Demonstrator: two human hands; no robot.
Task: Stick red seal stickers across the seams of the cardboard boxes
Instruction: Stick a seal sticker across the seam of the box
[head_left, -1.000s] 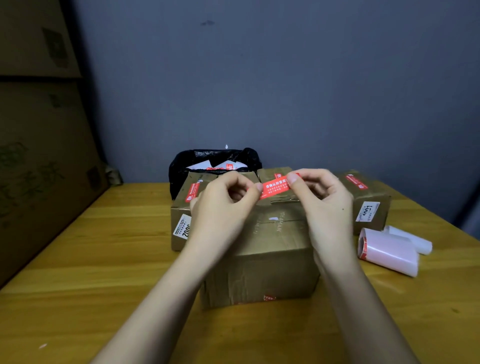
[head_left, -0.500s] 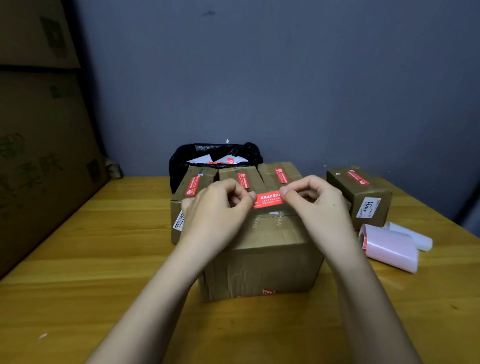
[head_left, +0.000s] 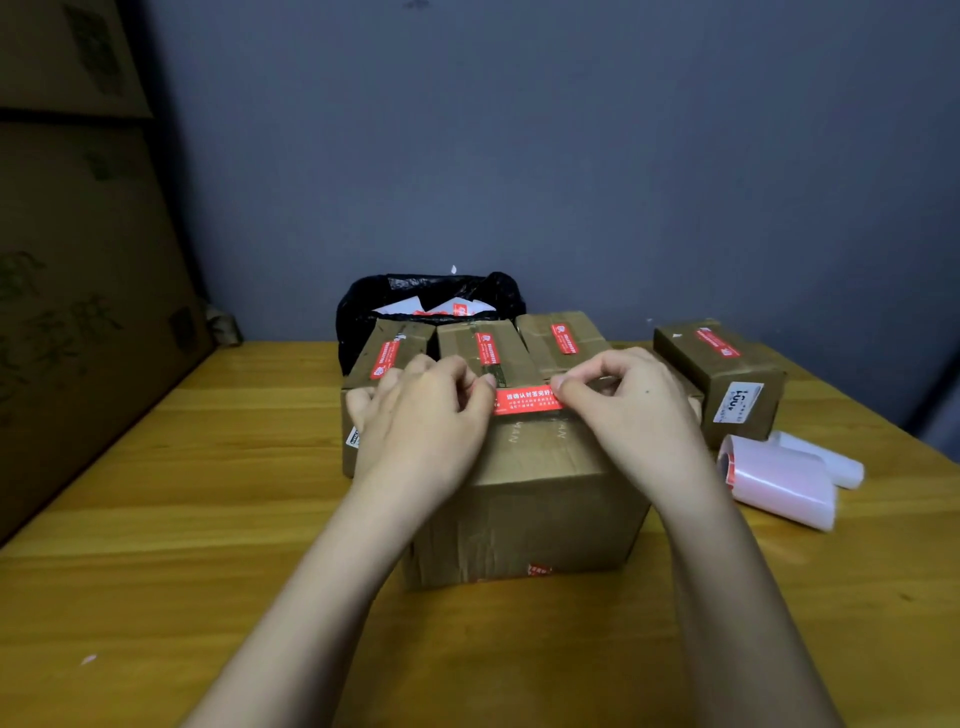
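A large cardboard box (head_left: 524, 509) stands in front of me on the wooden table (head_left: 156, 519). A red seal sticker (head_left: 527, 401) stretches flat just above or on the far part of its top. My left hand (head_left: 421, 415) pinches the sticker's left end and my right hand (head_left: 628, 405) pinches its right end. Both hands hide the sticker's ends and much of the box top. Behind it, three smaller boxes (head_left: 488, 348) stand side by side, each with a red sticker on top.
Another stickered box (head_left: 722, 379) sits at the right. A roll of sticker backing (head_left: 779, 480) and a smaller white roll (head_left: 826, 460) lie beside it. A black bag (head_left: 431, 296) with paper scraps sits at the back. Big cartons (head_left: 78, 260) lean at the left.
Both hands have lowered the red sticker from above the box down to the box top, and it now lies level instead of tilted.
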